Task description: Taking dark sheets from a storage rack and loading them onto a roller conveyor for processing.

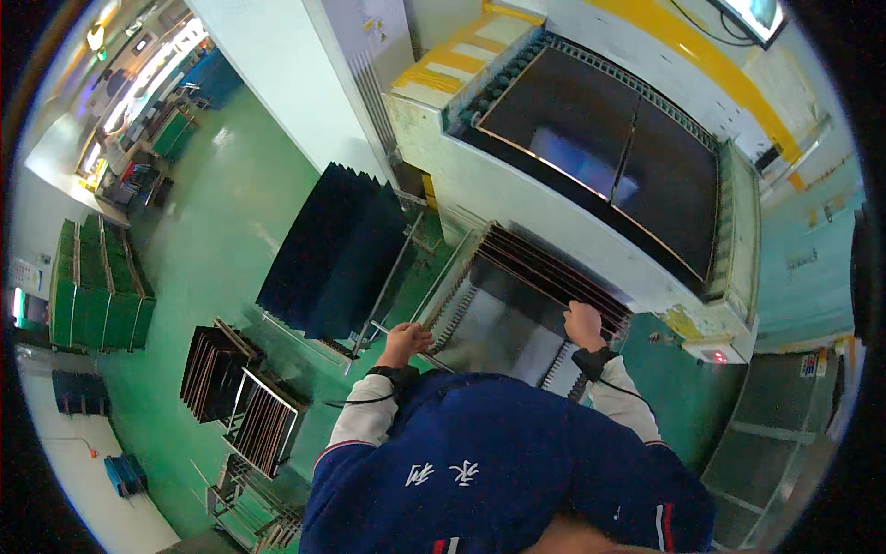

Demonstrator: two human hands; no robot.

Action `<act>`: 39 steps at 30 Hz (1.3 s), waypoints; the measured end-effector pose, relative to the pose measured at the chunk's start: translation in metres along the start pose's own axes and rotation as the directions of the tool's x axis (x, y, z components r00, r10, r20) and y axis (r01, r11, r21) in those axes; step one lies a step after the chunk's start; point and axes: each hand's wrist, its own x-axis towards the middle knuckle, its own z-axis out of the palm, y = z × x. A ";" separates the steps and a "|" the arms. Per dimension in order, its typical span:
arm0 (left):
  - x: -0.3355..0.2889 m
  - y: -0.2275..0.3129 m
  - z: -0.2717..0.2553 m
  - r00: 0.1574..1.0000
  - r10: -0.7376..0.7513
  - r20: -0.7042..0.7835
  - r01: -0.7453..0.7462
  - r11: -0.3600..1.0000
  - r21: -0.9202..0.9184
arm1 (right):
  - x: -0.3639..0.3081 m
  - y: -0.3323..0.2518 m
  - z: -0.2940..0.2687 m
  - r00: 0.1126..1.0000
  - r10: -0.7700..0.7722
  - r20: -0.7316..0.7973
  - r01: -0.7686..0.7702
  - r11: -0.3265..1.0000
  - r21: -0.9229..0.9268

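Observation:
In front of me stands a metal slotted rack (454,319) with toothed side rails. Several thin dark panels (544,268) stand on edge at its far end, and a shiny grey surface shows between its sides. My left hand (406,342) is closed at the rack's left side, with a short metal bar sticking out beside the fist. My right hand (583,325) is closed over the right part of the rack, close to the panels' edges. The fingers hide what either hand grips. Dark bands with thin cords circle both wrists.
Beyond the rack is a pale machine (572,203) with two dark panels (563,106) lying on its roller bed. To the left stands a rack of large black sheets (332,254). Smaller panel racks (263,420) stand on the green floor (189,277). A grey cabinet (771,434) is at right.

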 end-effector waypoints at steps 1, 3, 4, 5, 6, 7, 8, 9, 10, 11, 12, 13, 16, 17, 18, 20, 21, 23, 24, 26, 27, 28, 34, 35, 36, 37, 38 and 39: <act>0.007 -0.005 -0.007 1.000 -0.017 0.005 0.017 1.000 0.000 | 0.002 -0.001 -0.001 1.000 -0.011 0.006 0.011 1.000 -0.012; 0.015 -0.006 -0.014 0.998 -0.057 0.022 0.057 0.998 0.003 | 0.005 -0.002 0.001 0.998 0.053 0.019 -0.053 0.998 -0.028; 0.015 -0.004 -0.012 0.997 -0.070 0.027 0.069 0.997 0.034 | 0.006 0.001 0.001 0.998 0.065 0.024 -0.064 0.997 -0.036; 0.015 -0.003 -0.009 0.998 -0.070 0.007 0.069 0.997 0.044 | 0.007 0.004 0.001 0.997 0.076 0.029 -0.075 0.996 -0.045; 0.009 0.000 -0.004 0.997 -0.069 -0.020 0.070 0.996 0.052 | 0.008 0.001 0.000 0.991 0.118 0.057 -0.117 0.993 -0.023; 0.004 0.004 -0.001 0.997 -0.068 -0.046 0.071 0.996 0.061 | 0.008 -0.001 -0.002 0.993 0.114 0.039 -0.113 0.993 -0.022; 0.009 0.002 -0.005 0.996 -0.078 -0.049 0.081 0.995 0.055 | 0.007 -0.005 -0.003 0.994 0.111 0.020 -0.110 0.994 -0.021; 0.009 0.003 -0.004 0.995 -0.084 -0.058 0.087 0.995 0.052 | 0.006 -0.006 -0.005 0.994 0.109 0.001 -0.108 0.994 -0.023; 0.009 0.004 -0.004 0.994 -0.090 -0.067 0.093 0.995 0.048 | 0.007 -0.008 -0.008 0.994 0.106 0.028 -0.106 0.994 -0.022; 0.009 0.005 -0.004 0.993 -0.095 -0.076 0.098 0.994 0.044 | 0.008 -0.010 -0.010 0.994 0.106 0.031 -0.106 0.994 -0.013; 0.007 0.006 -0.001 0.992 -0.094 -0.085 0.097 0.995 0.033 | 0.006 -0.012 -0.014 0.993 0.109 0.034 -0.108 0.994 -0.006; 0.004 0.007 0.001 0.991 -0.094 -0.094 0.096 0.995 0.021 | 0.004 -0.014 -0.016 0.993 0.110 0.038 -0.110 0.994 0.002; 0.006 0.004 0.001 0.995 -0.069 -0.073 0.070 0.997 0.014 | 0.002 -0.006 -0.003 0.994 -0.002 -0.105 -0.005 0.998 -0.062; 0.009 0.001 -0.003 0.997 -0.057 -0.059 0.058 0.998 0.015 | 0.001 -0.006 -0.001 0.995 0.017 -0.099 -0.022 0.998 -0.050; 0.008 -0.001 -0.003 0.997 -0.057 -0.057 0.058 0.998 0.012 | -0.001 -0.008 0.000 0.995 0.035 -0.091 -0.039 0.998 -0.040; 0.009 -0.001 -0.003 0.997 -0.056 -0.053 0.056 0.998 0.006 | -0.003 -0.011 0.000 0.994 0.042 -0.099 -0.046 0.998 -0.033; 0.008 -0.002 -0.003 0.998 -0.043 -0.039 0.044 0.999 0.005 | -0.006 -0.012 0.003 0.993 0.033 -0.114 -0.038 0.999 -0.036; 0.007 -0.002 -0.002 1.000 -0.018 -0.011 0.018 1.000 0.004 | -0.009 -0.011 0.004 0.994 0.035 -0.104 -0.040 0.998 -0.042; 0.004 0.001 -0.001 0.999 -0.046 0.025 0.047 0.997 -0.057 | -0.010 -0.010 0.004 0.996 0.048 -0.077 -0.052 0.998 -0.046; -0.006 0.007 0.003 0.991 -0.086 0.101 0.102 0.979 -0.175 | -0.012 -0.008 0.004 0.998 0.056 -0.035 -0.057 0.997 -0.046; -0.008 0.006 0.002 0.996 -0.064 0.065 0.071 0.990 -0.119 | -0.013 -0.012 0.001 0.999 0.043 -0.017 -0.043 0.998 -0.043; -0.008 0.005 0.002 0.999 -0.041 0.029 0.042 0.997 -0.062 | -0.013 -0.016 -0.002 1.000 0.030 0.001 -0.030 0.999 -0.040; 0.005 -0.008 -0.003 1.000 0.025 0.017 -0.024 0.999 -0.020 | -0.018 -0.030 -0.034 0.995 -0.099 -0.003 0.098 0.988 -0.117; 0.004 -0.007 -0.003 0.999 0.022 0.024 -0.022 1.000 -0.022 | -0.019 -0.033 -0.039 0.993 -0.119 -0.010 0.116 0.984 -0.134; 0.003 -0.007 -0.004 0.999 0.020 0.033 -0.019 1.000 -0.020 | -0.021 -0.034 -0.044 0.992 -0.120 -0.046 0.115 0.988 -0.105; 0.002 -0.007 -0.005 0.999 0.016 0.042 -0.016 1.000 -0.019 | -0.020 -0.034 -0.049 0.993 -0.103 -0.051 0.097 0.989 -0.107; 0.002 -0.007 -0.006 0.997 0.008 0.071 -0.003 0.998 -0.057 | -0.020 -0.033 -0.055 0.995 -0.085 -0.055 0.079 0.991 -0.109; 0.006 -0.009 -0.005 0.998 0.027 0.050 -0.026 0.999 -0.019 | -0.022 -0.034 -0.064 0.996 -0.063 -0.062 0.056 0.992 -0.110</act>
